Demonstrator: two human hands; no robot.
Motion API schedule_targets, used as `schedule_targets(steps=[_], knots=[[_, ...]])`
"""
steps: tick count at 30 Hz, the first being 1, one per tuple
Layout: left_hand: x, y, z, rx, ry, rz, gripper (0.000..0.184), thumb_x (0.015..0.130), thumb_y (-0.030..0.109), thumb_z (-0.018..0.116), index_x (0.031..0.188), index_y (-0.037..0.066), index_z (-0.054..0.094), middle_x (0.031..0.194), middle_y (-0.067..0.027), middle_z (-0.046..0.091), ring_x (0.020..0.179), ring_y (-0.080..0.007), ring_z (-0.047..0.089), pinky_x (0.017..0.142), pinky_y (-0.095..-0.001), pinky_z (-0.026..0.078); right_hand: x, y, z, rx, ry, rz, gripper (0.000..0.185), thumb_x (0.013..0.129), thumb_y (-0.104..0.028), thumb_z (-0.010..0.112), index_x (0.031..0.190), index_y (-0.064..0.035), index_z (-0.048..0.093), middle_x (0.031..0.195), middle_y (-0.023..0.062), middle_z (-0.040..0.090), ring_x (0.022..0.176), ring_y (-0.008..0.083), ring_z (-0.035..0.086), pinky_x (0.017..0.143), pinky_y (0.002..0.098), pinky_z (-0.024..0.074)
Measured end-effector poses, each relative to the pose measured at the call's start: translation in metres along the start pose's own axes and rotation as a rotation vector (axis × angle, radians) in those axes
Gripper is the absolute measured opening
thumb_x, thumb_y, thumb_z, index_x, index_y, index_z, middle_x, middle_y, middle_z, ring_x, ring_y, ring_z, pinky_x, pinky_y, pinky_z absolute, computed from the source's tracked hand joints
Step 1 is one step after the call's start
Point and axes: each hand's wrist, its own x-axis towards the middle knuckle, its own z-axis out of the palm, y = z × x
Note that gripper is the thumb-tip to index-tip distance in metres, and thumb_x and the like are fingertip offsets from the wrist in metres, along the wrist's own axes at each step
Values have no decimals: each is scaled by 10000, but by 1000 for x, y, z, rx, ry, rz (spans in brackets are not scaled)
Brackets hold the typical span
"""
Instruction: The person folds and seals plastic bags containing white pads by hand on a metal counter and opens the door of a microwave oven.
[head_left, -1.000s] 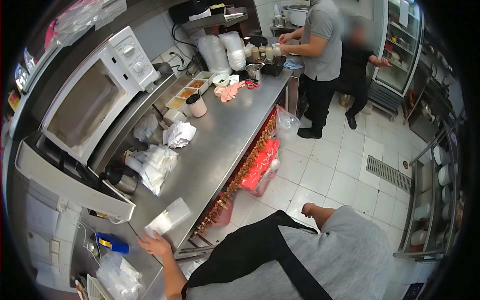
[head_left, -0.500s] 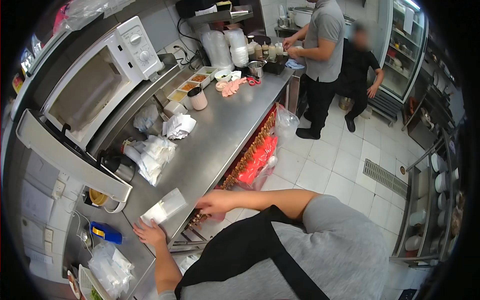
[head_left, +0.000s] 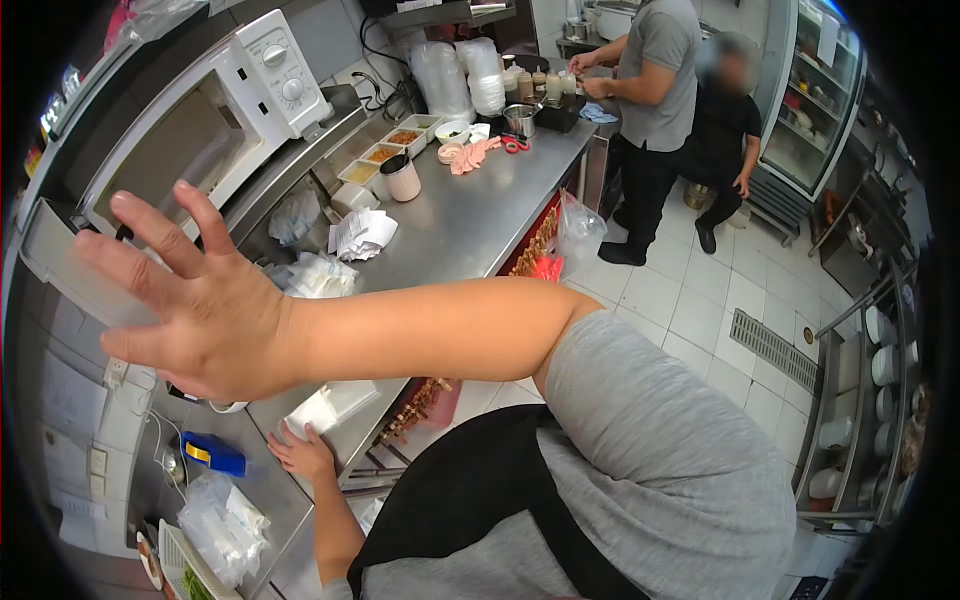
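The person's left hand (head_left: 303, 455) lies released, fingers spread, on the steel surface (head_left: 440, 230) close to its front edge. Its fingertips are at the near end of a clear packet with white contents (head_left: 335, 408), which lies flat beside that same edge; whether they touch it cannot be told. The right hand (head_left: 210, 315) is raised, fingers splayed and released, before the swung-out door (head_left: 48, 250) of the microwave (head_left: 280, 80), which stands above the back edge. Contact with the door cannot be made out. The right forearm crosses over the surface and partly hides a bagged white bundle (head_left: 318, 275) toward the back edge. Left of the left hand sits a blue tape dispenser (head_left: 213, 453), with a clear plastic bag (head_left: 222, 530) beyond it toward the near end. Skewers (head_left: 415, 410) hang below the front edge.
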Motion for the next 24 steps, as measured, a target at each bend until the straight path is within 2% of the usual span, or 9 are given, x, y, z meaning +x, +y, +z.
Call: schedule_targets(steps=[3,6,9,11,13,16,19,23,24], knots=[[2,3,-1,-25,-1,-13,648,886,457,561,1442,227,321,1543,-101,178,1417,-345,161,1060,-573,231,-6,6,7,94,-73,44,286,619,-160,723,901,-194,683,1382,212,345,1299,501,269,997,678,258],[-2,5,-7,-43,-7,-16,664,875,446,582,1444,228,318,1545,-102,171,1421,-341,154,1063,-573,223,-4,26,-6,141,33,75,435,650,-88,699,1072,-179,642,1382,202,356,1201,456,420,990,537,383],[-4,3,-8,-79,-13,-9,677,868,435,599,1445,223,316,1545,-109,168,1424,-337,147,1069,-568,214,-11,55,-37,176,-62,393,576,682,-86,679,1234,-145,527,1329,197,409,1075,378,535,918,439,472],[0,4,-5,-93,-10,6,683,865,430,605,1445,217,315,1542,-118,172,1424,-337,145,1073,-561,209,-23,84,-45,120,-170,521,661,714,-107,679,1320,-98,415,1210,189,514,1000,321,583,851,395,504],[2,0,0,-78,-17,30,686,865,428,607,1446,210,314,1537,-130,182,1423,-339,146,1078,-555,204,-34,112,-42,159,-187,631,611,743,-124,677,1297,-59,429,1082,184,585,988,331,592,850,402,504],[3,7,-9,-95,-76,25,681,870,430,600,1445,203,315,1531,-140,196,1419,-344,151,1083,-546,202,-54,160,-20,110,-93,507,614,765,-138,673,1318,-56,417,1033,196,604,975,342,601,872,400,493],[5,1,-2,-110,-69,19,675,878,446,584,1445,197,315,1525,-144,209,1415,-351,159,1084,-549,199,-67,199,-2,-61,-114,498,645,774,-154,671,1355,-68,404,1110,208,588,996,341,601,895,404,484],[7,-3,3,-172,-57,6,658,888,456,562,1441,191,324,1524,-149,215,1413,-355,162,1084,-556,193,-92,229,7,-154,-331,770,690,769,-181,691,1383,-84,393,1206,231,536,1045,359,579,923,405,473],[7,-2,3,-182,-55,-2,652,891,457,557,1439,190,327,1523,-148,217,1413,-356,163,1083,-557,194,-106,238,9,-209,-355,723,716,772,-184,696,1399,-87,364,1199,228,537,1065,369,564,933,414,466]])
